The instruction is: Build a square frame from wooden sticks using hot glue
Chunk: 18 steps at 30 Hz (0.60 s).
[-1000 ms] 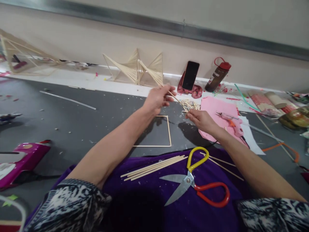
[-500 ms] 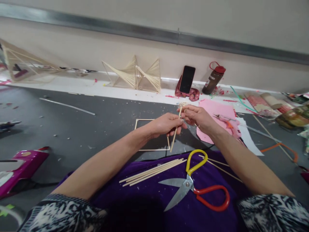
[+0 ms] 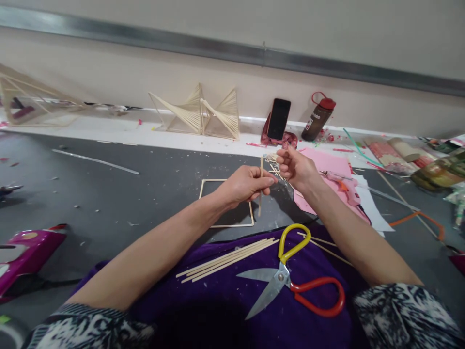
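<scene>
My left hand (image 3: 249, 184) is closed around a thin wooden stick (image 3: 260, 167), which stands nearly upright in its grip. Under that hand lies a square stick frame (image 3: 232, 226) on the grey table. My right hand (image 3: 295, 165) is raised to the right with curled, pinched fingers; whatever they hold, if anything, is too small to make out. Behind and between the hands is a small pile of cut stick pieces (image 3: 273, 159). Open scissors (image 3: 281, 277) with one yellow and one red handle rest on the purple cloth, beside several loose wooden sticks (image 3: 227, 260).
A pink glue gun (image 3: 345, 186) lies on pink sheets (image 3: 305, 206) at right. Along the wall stand two twisted stick models (image 3: 220, 116), a phone (image 3: 279, 118) and a bottle (image 3: 318, 118). A clear glue stick (image 3: 96, 161) and a magenta device (image 3: 29, 259) are at left.
My right hand has come away from the stick, moving right and up. The stick in my left hand is now more upright. The view has shifted slightly.
</scene>
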Motion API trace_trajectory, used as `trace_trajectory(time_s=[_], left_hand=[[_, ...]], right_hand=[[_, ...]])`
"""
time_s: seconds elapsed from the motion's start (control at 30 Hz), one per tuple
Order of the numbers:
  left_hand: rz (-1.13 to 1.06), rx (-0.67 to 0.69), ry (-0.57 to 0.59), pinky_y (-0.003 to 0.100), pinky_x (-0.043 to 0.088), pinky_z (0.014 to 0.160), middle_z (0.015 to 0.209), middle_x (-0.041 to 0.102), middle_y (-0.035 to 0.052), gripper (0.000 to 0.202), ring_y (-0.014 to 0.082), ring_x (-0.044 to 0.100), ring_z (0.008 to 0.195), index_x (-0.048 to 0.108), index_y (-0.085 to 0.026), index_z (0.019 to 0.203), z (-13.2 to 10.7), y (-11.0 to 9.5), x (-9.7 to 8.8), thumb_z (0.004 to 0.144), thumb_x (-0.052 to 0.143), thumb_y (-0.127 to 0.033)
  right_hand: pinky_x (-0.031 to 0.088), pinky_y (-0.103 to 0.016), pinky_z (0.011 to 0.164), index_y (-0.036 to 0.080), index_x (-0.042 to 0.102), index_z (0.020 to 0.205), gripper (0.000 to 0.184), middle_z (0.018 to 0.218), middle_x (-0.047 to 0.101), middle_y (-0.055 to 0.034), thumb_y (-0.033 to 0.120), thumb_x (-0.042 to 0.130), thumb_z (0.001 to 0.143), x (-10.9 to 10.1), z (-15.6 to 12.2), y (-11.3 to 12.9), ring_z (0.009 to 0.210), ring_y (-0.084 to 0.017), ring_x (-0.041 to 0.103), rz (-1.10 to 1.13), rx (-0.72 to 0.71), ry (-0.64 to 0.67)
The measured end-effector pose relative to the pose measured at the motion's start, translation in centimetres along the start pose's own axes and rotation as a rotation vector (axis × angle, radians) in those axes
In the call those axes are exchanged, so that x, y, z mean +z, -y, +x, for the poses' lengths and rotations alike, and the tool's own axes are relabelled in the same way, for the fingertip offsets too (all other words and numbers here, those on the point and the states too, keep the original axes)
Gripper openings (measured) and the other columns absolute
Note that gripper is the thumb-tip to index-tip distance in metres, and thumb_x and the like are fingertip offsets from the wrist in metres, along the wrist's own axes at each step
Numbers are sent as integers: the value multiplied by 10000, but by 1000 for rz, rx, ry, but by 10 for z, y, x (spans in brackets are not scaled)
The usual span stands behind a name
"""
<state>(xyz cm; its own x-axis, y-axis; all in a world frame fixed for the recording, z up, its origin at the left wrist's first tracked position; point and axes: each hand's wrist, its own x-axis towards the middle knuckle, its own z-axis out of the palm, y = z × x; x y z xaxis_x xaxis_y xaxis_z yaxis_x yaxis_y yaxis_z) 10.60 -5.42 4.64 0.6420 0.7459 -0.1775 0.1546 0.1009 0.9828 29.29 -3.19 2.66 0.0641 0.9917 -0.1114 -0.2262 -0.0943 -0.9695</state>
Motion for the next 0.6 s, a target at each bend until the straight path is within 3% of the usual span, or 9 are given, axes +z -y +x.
trace_trajectory(time_s=[0.17, 0.23, 0.33, 0.47, 0.6], left_hand=[[165, 171, -100, 184, 256, 404, 489, 516, -55, 181, 42, 369, 383, 647, -151, 891, 14, -5, 14, 734, 608, -233], [255, 223, -147, 196, 283, 432, 492, 529, -48, 184, 57, 401, 411, 662, -158, 881, 18, -8, 18, 732, 589, -236], [360, 250, -114, 213, 291, 447, 487, 542, -28, 162, 67, 402, 413, 657, -151, 715, 22, -14, 22, 757, 542, -257], [419, 251, -95, 211, 296, 451, 484, 549, -19, 195, 64, 409, 414, 574, -152, 571, 24, -18, 23, 751, 545, -224], [354, 230, -92, 197, 289, 430, 450, 523, -28, 226, 49, 387, 386, 530, -152, 538, 21, -20, 15, 757, 556, -202]], right_hand=[[452, -244, 496, 188, 567, 801, 471, 709, 607, -52, 630, 405, 828, 19, -10, -2, 581, -132, 542, 77, 24, -43], [453, -250, 503, 189, 568, 819, 480, 736, 609, -55, 640, 405, 819, 24, -15, -2, 601, -139, 551, 75, 26, -29], [417, -248, 462, 194, 570, 895, 482, 748, 601, -30, 641, 412, 807, 28, -22, -4, 567, -132, 536, 9, 5, 21], [450, -246, 593, 182, 599, 925, 386, 810, 615, -20, 532, 483, 809, 24, -22, -8, 708, -139, 574, -180, -180, 46], [442, -284, 746, 177, 632, 913, 334, 926, 627, -35, 467, 498, 815, 2, -11, -10, 853, -160, 563, -545, -387, 17]])
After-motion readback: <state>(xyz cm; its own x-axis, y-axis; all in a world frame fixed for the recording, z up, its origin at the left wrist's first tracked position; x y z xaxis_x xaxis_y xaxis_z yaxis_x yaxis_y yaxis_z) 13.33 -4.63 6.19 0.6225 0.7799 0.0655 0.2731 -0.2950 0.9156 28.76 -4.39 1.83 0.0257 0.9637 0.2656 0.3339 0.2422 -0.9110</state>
